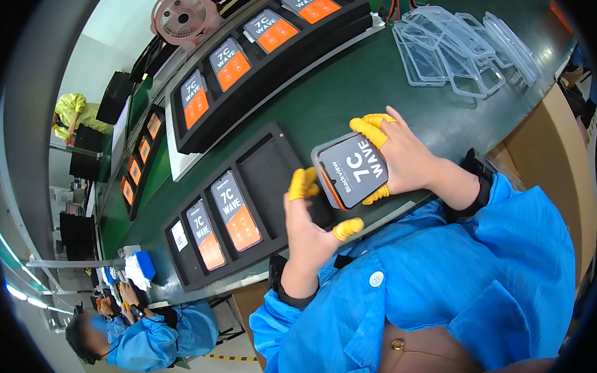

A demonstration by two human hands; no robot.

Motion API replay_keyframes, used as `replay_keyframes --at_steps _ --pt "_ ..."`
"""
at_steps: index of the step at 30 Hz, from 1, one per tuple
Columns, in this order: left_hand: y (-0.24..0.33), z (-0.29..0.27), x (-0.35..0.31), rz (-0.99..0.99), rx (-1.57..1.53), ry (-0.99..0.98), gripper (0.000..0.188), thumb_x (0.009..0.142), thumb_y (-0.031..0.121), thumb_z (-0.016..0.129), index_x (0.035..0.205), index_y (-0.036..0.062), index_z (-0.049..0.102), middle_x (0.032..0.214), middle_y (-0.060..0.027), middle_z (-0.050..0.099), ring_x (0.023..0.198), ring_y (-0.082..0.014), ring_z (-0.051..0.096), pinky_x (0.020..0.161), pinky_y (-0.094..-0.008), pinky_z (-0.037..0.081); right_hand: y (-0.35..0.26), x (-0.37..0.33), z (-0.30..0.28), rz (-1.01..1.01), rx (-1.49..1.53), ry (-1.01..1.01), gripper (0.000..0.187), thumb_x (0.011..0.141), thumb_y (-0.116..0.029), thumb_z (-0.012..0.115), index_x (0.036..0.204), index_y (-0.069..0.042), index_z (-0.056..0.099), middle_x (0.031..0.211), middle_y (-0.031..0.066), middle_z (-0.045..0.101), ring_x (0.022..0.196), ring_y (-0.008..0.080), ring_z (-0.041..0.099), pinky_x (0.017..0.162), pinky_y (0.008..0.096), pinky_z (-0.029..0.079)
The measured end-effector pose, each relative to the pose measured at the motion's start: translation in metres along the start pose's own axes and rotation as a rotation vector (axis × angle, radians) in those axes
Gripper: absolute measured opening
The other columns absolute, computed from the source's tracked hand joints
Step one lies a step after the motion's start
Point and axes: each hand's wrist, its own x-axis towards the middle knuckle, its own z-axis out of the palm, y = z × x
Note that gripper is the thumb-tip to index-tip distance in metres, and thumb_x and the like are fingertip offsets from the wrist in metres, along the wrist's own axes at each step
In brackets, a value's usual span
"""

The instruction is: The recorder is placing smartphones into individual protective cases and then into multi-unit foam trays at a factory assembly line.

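Observation:
My right hand [404, 156] is closed around a smartphone [351, 169] with a grey and orange front. A translucent rim runs round the phone, apparently a clear case. Beside the phone's left edge, my left hand [307, 223] is open, thumb and fingers apart; whether its fingertips touch the phone I cannot tell. Yellow finger cots cover fingertips on both hands. To the left lies a black foam tray [284, 144] with a phone [235, 212] and another phone [206, 234] in its slots, plus a white-labelled piece [179, 236] at its end.
Several clear phone cases [452, 50] lie piled on the green table [373, 70] at the far right. Behind, a longer black tray [273, 57] holds several phones. A pink fan [184, 19] stands at the back. A co-worker [145, 336] in blue sits at the left. A cardboard box [551, 175] stands at right.

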Motion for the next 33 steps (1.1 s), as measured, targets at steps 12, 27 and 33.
replay_keyframes --at_steps 12,27,33 --pt "0.020 0.011 -0.001 0.006 0.027 0.092 0.044 0.072 0.018 0.068 0.103 -0.0049 0.046 0.079 -0.0127 0.060 0.070 -0.0203 0.062 0.061 -0.0280 0.047 -0.017 -0.001 0.013 0.030 0.011 0.196 0.098 0.046 -0.049 0.074 0.122 0.000 0.034 0.110 0.0217 0.043 0.103 0.0351 0.042 0.097 0.0508 0.019" --pt "0.005 0.001 -0.003 -0.244 -0.166 0.136 0.025 0.075 0.008 0.062 0.093 -0.0034 0.049 0.073 -0.0089 0.060 0.064 -0.0081 0.054 0.057 -0.0224 0.044 -0.015 0.008 0.022 0.133 0.235 0.183 0.064 0.052 -0.050 0.071 0.091 -0.001 0.058 0.082 0.0130 0.059 0.076 0.0280 0.057 0.075 0.0357 0.043" --pt "-0.017 0.004 -0.007 -0.260 -0.137 0.127 0.028 0.077 0.008 0.061 0.099 -0.0028 0.046 0.083 -0.0073 0.057 0.074 -0.0096 0.054 0.065 -0.0224 0.044 -0.020 0.013 0.017 0.078 0.058 0.271 0.057 0.050 -0.046 0.073 0.081 -0.001 0.058 0.075 0.0105 0.058 0.067 0.0260 0.056 0.064 0.0343 0.045"
